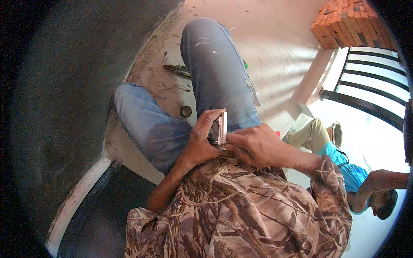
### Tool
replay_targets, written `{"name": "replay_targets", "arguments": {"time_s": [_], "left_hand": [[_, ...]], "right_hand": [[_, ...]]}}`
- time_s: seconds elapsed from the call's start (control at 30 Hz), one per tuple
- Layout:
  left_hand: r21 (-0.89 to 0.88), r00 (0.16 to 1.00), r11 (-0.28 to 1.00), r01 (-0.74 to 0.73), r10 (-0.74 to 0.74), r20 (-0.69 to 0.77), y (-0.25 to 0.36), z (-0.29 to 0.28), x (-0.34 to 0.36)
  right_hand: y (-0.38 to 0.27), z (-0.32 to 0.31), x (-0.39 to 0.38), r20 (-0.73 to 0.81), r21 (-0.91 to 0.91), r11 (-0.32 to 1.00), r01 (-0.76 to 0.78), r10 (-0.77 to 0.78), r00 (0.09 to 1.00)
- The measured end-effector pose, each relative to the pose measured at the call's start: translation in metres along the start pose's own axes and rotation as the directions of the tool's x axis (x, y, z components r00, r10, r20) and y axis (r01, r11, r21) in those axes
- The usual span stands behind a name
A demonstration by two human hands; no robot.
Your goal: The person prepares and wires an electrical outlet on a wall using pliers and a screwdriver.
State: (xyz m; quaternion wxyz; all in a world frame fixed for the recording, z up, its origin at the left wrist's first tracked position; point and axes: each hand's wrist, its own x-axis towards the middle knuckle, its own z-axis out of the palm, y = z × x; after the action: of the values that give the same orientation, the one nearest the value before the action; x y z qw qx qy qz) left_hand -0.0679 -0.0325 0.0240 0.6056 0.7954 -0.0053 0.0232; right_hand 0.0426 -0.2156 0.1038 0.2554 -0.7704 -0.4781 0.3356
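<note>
My left hand (201, 139) holds a white-fronted wall switch or socket (222, 129) on edge above my lap, its dark back facing the palm. The thumb lies at its lower end and the fingers at its upper end. My right hand (257, 146) is closed in a pinch against the lower right side of the plate. What its fingertips grip is hidden. On the floor beyond my bent leg lie pliers (177, 70) with dark jaws, partly behind the knee. A small dark roll of tape (186, 112) sits between my legs.
Loose bits of wire (172, 88) are scattered on the floor beside a dark wall (81, 86). A slim tool (254, 92) lies right of my thigh. Stacked bricks (350, 26) and a dark railing (365, 94) stand at right, near another person in blue (352, 174).
</note>
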Motion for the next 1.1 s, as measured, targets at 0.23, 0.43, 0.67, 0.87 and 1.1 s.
{"name": "replay_targets", "arguments": {"time_s": [0.23, 0.43, 0.67, 0.87, 1.1], "left_hand": [[-0.015, 0.998, 0.998, 0.059, -0.059, 0.031, 0.002, -0.005, -0.001], [0.018, 0.998, 0.999, 0.045, -0.046, 0.038, 0.004, -0.003, 0.001], [0.015, 0.997, 0.998, 0.065, -0.065, 0.037, 0.003, -0.002, 0.000], [-0.006, 0.997, 0.997, 0.072, -0.072, 0.015, 0.002, -0.001, 0.000], [0.014, 0.996, 0.996, 0.093, -0.093, 0.008, 0.002, -0.001, -0.001]], "right_hand": [[0.007, -0.011, 0.011, 0.015, 0.025, 0.996, -0.089, 0.089, 0.996], [0.042, -0.021, 0.028, -0.122, -0.092, 0.985, -0.147, 0.135, 0.983], [0.049, -0.017, 0.037, -0.154, -0.099, 0.976, -0.196, 0.179, 0.972], [0.043, -0.010, 0.027, -0.117, 0.020, 0.987, -0.161, 0.162, 0.980], [0.023, -0.013, 0.022, -0.146, -0.012, 0.999, -0.034, 0.032, 0.989]]}}
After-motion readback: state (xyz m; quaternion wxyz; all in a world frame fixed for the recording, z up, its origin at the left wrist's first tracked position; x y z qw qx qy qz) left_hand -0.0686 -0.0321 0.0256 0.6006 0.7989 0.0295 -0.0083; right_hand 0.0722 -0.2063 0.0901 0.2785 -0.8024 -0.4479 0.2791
